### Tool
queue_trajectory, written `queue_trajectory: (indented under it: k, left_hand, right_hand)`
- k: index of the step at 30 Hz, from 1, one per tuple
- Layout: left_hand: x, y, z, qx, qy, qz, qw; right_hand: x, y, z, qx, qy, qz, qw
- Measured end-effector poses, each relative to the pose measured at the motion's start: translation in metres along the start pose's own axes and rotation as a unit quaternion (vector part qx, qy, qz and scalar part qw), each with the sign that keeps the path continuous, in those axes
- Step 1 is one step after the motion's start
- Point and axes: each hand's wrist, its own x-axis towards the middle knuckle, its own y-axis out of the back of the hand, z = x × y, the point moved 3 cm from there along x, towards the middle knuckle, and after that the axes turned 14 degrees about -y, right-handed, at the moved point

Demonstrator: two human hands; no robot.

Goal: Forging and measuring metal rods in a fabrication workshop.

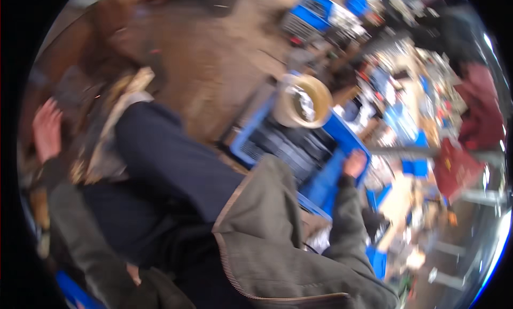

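Note:
My right hand (354, 163) is at the right-hand rim of a blue plastic crate (324, 194), its fingers closed on that edge, though motion smears them. Inside the crate lie dark, block-like pieces (291, 148) whose kind is too blurred to make out. A cream-coloured bucket (283, 108) stands at the crate's far end, with something shiny in it. Far to the left, my left hand (47, 128) is stretched out with its fingers apart and holds nothing. It is nearest a dark brown, blurred area beside my knee.
Brown floor (200, 58) stretches ahead. More blue crates (307, 15) stand at the far side. To the right is a cluttered heap of small mixed parts (395, 95), with a metal bar (406, 153) and dark red cloth (459, 167) near it.

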Motion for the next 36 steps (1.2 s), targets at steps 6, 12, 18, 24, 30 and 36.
queue_trajectory:
  k: [6,12,18,24,30,36]
  left_hand:
    - [-0.052,-0.07,0.049,-0.024,-0.079,0.033,0.996]
    - [-0.061,-0.047,0.055,-0.081,-0.111,0.13,0.982]
    - [-0.09,-0.015,0.09,-0.08,-0.169,0.183,0.965]
    - [-0.158,0.107,0.121,0.185,-0.168,0.201,0.947]
    - [-0.257,0.224,0.062,0.388,-0.008,0.157,0.908]
    - [-0.264,0.221,0.035,0.553,-0.032,0.162,0.816]
  right_hand:
    - [0.008,0.032,-0.261,0.35,-0.101,-0.073,0.928]
    - [-0.073,-0.014,-0.53,0.401,0.148,-0.289,0.856]
    - [-0.226,-0.09,-0.771,0.339,0.364,-0.507,0.704]
    - [-0.324,-0.172,-0.902,0.348,0.363,-0.586,0.635]
    - [-0.395,-0.196,-0.933,0.364,0.346,-0.635,0.587]
    - [-0.393,-0.211,-0.948,0.3,0.371,-0.572,0.667]
